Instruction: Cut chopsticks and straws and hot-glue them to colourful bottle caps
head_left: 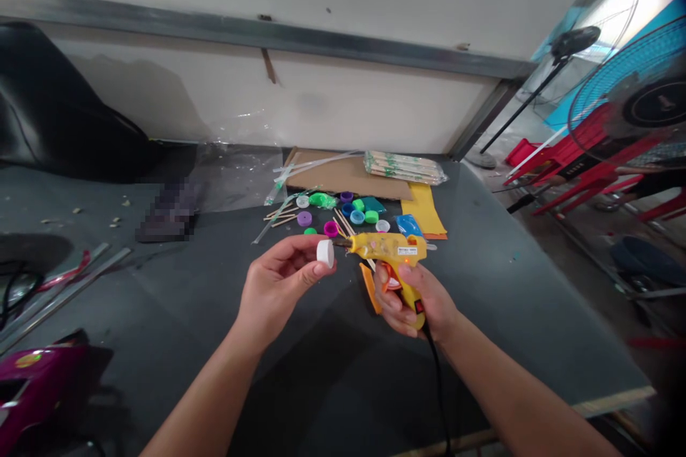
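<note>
Between thumb and fingers, my left hand (284,282) pinches a white bottle cap (324,253), held on its edge above the table. My right hand (415,300) wraps round the handle of a yellow glue gun (389,248), fingers at its orange trigger. The gun's nozzle points left and sits close to the cap; whether they touch I cannot tell. A small light glows on the gun's body, and a black cord (438,378) hangs from its handle. Behind the hands lie several coloured bottle caps (357,217) and some wooden sticks (282,217).
At the back are a cardboard sheet (332,173), a plastic-wrapped stick bundle (406,167) and clear film (236,171). Yellow sheet material (423,207) lies right of the caps. Glue sticks (69,293) and a magenta device (40,389) are at left. A fan (654,103) stands beyond the table.
</note>
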Demonstrator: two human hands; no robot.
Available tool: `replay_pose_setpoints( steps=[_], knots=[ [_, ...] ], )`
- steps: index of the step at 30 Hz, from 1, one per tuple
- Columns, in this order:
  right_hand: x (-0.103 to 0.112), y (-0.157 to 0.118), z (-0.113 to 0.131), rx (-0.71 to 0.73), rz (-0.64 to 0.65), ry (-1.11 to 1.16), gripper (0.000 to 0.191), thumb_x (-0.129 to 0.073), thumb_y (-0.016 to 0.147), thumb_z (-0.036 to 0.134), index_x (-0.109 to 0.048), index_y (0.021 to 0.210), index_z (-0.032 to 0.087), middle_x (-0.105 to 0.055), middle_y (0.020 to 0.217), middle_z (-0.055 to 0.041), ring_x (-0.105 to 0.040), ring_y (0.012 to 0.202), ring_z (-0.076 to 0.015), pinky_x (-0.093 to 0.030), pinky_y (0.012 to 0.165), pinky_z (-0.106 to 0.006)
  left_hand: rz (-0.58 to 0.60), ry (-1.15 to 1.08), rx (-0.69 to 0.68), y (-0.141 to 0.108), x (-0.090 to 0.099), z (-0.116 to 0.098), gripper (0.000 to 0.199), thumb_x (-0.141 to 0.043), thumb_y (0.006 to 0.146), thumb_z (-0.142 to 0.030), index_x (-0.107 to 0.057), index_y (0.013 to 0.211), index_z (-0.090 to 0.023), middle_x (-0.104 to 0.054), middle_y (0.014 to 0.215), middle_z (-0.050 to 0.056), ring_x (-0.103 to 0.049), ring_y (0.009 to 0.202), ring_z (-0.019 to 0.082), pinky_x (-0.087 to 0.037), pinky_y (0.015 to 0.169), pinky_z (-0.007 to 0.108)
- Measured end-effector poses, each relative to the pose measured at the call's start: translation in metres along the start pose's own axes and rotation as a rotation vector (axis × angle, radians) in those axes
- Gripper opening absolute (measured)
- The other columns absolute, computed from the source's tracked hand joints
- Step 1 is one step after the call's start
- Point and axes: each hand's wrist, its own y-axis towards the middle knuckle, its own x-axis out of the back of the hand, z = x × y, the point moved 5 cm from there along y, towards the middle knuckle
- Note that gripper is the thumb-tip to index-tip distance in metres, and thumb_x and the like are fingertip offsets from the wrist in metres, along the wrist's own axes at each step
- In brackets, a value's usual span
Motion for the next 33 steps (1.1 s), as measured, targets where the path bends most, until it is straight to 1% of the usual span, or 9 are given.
replay_pose_setpoints(
  steps=[3, 7, 15, 21, 26, 33],
  knots=[
    [0.0005, 0.0002, -0.0004, 0.002, -0.018, -0.025, 0.027, -0.053, 0.089, 0.042, -0.057, 0.086, 0.015, -0.052, 0.06, 0.0039, -0.029, 0.035, -0.0017, -0.036, 0.031, -0.013, -0.016, 0.023, -0.009, -0.0003, -0.0003, -0.002, 0.031, -0.078, 0.069, -0.027, -0.071, 0.098, -0.019, -0.073, 0.085, 0.004, -0.068, 0.073, 0.014, -0.056, 0.071, 0.024],
    [0.002, 0.0001, -0.0014, -0.009, -0.04, -0.041, 0.028, -0.055, 0.087, 0.043, -0.056, 0.085, 0.016, -0.052, 0.06, 0.0043, -0.028, 0.035, -0.0018, -0.036, 0.03, -0.014, -0.024, 0.042, -0.008, -0.0003, 0.0003, -0.0022, 0.033, -0.079, 0.068, -0.028, -0.071, 0.098, -0.018, -0.073, 0.087, 0.005, -0.068, 0.074, 0.015, -0.056, 0.071, 0.026],
    [-0.0008, -0.0002, 0.0008, 0.013, -0.025, -0.073, 0.027, -0.053, 0.089, 0.042, -0.055, 0.083, 0.016, -0.051, 0.06, 0.0045, -0.03, 0.035, -0.0017, -0.036, 0.031, -0.014, -0.024, 0.053, -0.007, 0.0002, 0.0007, -0.0007, 0.032, -0.078, 0.068, -0.028, -0.071, 0.098, -0.019, -0.073, 0.087, 0.004, -0.067, 0.074, 0.015, -0.056, 0.07, 0.025],
    [-0.0013, -0.0005, 0.0009, 0.042, -0.025, -0.082, 0.026, -0.054, 0.089, 0.04, -0.056, 0.085, 0.015, -0.052, 0.06, 0.0039, -0.032, 0.036, -0.0019, -0.037, 0.031, -0.014, -0.016, 0.04, -0.006, 0.0004, 0.0002, -0.0013, 0.03, -0.078, 0.069, -0.026, -0.071, 0.098, -0.02, -0.073, 0.085, 0.003, -0.067, 0.074, 0.014, -0.056, 0.071, 0.024],
    [-0.0002, -0.0005, 0.001, 0.056, -0.055, -0.127, 0.026, -0.054, 0.089, 0.04, -0.056, 0.085, 0.015, -0.052, 0.06, 0.0041, -0.033, 0.036, -0.002, -0.038, 0.032, -0.015, -0.006, 0.026, 0.0, 0.0001, -0.0006, -0.0014, 0.029, -0.077, 0.071, -0.025, -0.071, 0.098, -0.02, -0.073, 0.085, 0.003, -0.067, 0.074, 0.013, -0.056, 0.071, 0.023],
    [-0.0006, -0.0007, 0.0035, 0.079, -0.057, -0.134, 0.024, -0.054, 0.09, 0.037, -0.056, 0.084, 0.014, -0.052, 0.058, 0.0036, -0.035, 0.036, -0.0025, -0.039, 0.033, -0.015, 0.007, -0.005, 0.026, 0.0011, -0.0006, 0.0021, 0.03, -0.076, 0.072, -0.026, -0.07, 0.1, -0.017, -0.073, 0.086, 0.005, -0.069, 0.076, 0.015, -0.058, 0.074, 0.025]
  ],
)
